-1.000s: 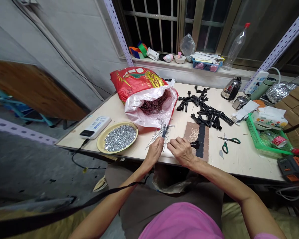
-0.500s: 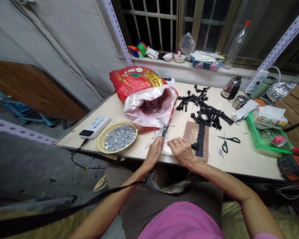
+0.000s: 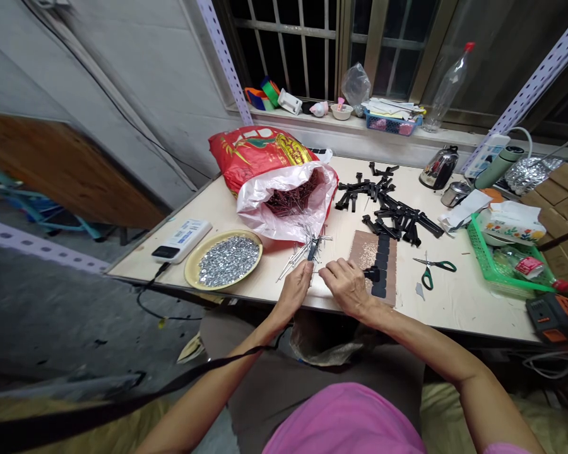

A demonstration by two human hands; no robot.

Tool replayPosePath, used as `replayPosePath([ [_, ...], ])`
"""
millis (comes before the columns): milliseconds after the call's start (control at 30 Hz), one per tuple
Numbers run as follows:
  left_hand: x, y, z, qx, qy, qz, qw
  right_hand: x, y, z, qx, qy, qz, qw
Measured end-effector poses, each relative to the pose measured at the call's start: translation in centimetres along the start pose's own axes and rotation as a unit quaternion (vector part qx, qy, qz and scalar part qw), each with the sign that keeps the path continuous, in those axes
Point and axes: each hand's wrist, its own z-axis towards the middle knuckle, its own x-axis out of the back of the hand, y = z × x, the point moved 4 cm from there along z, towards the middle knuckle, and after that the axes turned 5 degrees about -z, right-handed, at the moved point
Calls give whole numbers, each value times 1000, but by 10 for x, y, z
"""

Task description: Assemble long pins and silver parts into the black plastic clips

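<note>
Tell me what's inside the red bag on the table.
Inside the red bag, a tangle of thin reddish pieces shows through the open mouth. Anything deeper is covered by them and the bag's walls.

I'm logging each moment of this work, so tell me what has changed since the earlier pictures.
Very little: the right hand may have eased slightly rightward from the left hand, too slightly to be sure. Nothing was visibly taken hold of or let go. The left hand still grips a black piece; the red bag, yellow dish and scissors stayed put.
</note>
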Motion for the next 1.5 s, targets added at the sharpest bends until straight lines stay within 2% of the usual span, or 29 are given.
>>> replayPosePath([
  [67, -1, -3, 0, 21, -10, -39, 999, 1, 0, 0, -8, 11, -4, 1000],
  [267, -1, -4, -2, 91, -59, -143, 984, -5, 3, -1, -35, -18, 6, 999],
  [533, -4, -1, -3, 87, -65, -153, 982, -6, 3, -6, -28, -17, 9, 999],
  [600, -4, 0, -4, 69, -63, -126, 988, -3, 4, -5, -19, 1, 5, 1000],
  [700, 0, 6, -5, -4, -31, -29, 999, 1, 3, -5, -4, 21, 3, 1000],
  [800, 4, 14, -8, -67, -4, 46, 997, 1, 3, -6, -1, 6, 10, 1000],
  [900, 5, 17, -10, -79, 2, 68, 995, -2, 3, -7, -10, -23, 21, 999],
  [1200, -2, 15, -11, -51, 1, 54, 997, -4, 9, -9, -35, -27, 62, 997],
  [1333, -5, 11, -8, -20, -25, 30, 999, -5, 13, -10, -41, -47, 85, 994],
  [1500, -9, 5, -6, 29, -59, -50, 997, 1, 14, -10, -8, -22, 26, 999],
])
